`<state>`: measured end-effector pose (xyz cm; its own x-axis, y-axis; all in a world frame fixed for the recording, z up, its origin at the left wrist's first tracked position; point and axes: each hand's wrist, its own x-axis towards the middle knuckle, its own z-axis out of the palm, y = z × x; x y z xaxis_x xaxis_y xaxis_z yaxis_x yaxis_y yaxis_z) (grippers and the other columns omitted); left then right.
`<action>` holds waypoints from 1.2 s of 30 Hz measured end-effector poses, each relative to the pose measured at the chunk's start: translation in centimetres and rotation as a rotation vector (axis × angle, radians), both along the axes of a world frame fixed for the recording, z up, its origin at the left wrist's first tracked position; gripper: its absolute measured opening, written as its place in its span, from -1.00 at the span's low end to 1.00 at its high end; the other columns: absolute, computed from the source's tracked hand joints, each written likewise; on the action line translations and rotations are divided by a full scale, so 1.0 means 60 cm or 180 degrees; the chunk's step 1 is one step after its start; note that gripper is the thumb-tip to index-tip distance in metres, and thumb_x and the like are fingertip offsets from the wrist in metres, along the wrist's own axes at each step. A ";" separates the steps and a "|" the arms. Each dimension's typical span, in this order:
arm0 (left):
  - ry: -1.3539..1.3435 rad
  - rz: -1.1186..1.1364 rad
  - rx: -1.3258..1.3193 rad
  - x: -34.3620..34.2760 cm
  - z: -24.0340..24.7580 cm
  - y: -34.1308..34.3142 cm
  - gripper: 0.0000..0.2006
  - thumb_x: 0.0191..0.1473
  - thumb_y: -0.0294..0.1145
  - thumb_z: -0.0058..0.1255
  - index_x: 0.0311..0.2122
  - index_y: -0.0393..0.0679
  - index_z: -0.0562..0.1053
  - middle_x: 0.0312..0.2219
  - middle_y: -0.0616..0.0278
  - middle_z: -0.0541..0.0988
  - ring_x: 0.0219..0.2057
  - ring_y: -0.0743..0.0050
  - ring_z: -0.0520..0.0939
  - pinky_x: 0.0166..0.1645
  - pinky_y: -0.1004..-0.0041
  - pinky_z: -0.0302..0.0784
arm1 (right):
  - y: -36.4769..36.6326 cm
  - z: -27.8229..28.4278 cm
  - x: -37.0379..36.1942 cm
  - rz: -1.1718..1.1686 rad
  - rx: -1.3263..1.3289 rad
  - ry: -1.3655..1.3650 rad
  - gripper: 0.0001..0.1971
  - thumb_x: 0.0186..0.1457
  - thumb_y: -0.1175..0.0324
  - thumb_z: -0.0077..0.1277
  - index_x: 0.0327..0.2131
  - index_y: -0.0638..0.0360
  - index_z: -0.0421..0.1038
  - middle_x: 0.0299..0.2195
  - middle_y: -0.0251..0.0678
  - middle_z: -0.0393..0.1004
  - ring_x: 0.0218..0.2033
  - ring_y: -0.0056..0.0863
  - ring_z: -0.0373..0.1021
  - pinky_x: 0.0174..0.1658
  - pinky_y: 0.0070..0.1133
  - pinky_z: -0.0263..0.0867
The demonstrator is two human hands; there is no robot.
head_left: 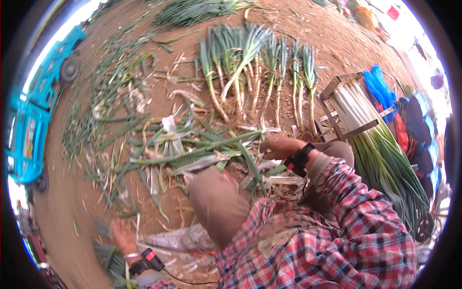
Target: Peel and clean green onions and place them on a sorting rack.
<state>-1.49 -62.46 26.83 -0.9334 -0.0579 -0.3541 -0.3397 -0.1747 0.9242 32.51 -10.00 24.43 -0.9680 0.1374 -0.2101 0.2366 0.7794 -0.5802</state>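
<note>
My right hand is bent over a litter of stripped leek leaves, with its fingers curled in. Whatever may be in its grip is hidden. At the lower left my left hand reaches out, slightly blurred, with its fingers stretched and nothing visible in them. Beside it lie green leek tops, partly cut off by the picture's edge. A row of leeks with pale stems and roots toward me lies on the soil ahead. To the right, long leeks with clean white stems are stacked in a metal frame.
Loose green scraps cover the ground at left. A bright blue cart stands at the far left. Another leek pile lies at the far end. Past the frame are a blue plastic bag and a red bag. My knee rises between my hands.
</note>
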 end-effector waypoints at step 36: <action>-0.0592 -0.3627 -0.1316 -0.016 -0.300 0.850 -0.39 0.20 -0.31 -0.10 0.26 -0.24 -0.02 0.03 0.03 0.35 -0.18 0.36 0.58 -0.28 0.49 0.54 | 0.229 -0.334 -0.292 -0.3418 -0.4645 0.0663 -0.64 0.23 0.24 -0.08 -0.01 0.28 0.25 -0.12 -0.16 0.40 -0.13 -0.42 0.40 -0.07 -0.48 0.35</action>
<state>-2.46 -11.48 8.83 -0.4610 0.6188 -0.6360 -0.2392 0.6035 0.7606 14.99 3.75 4.42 -0.6170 0.4851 -0.6197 0.0797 -0.7448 -0.6625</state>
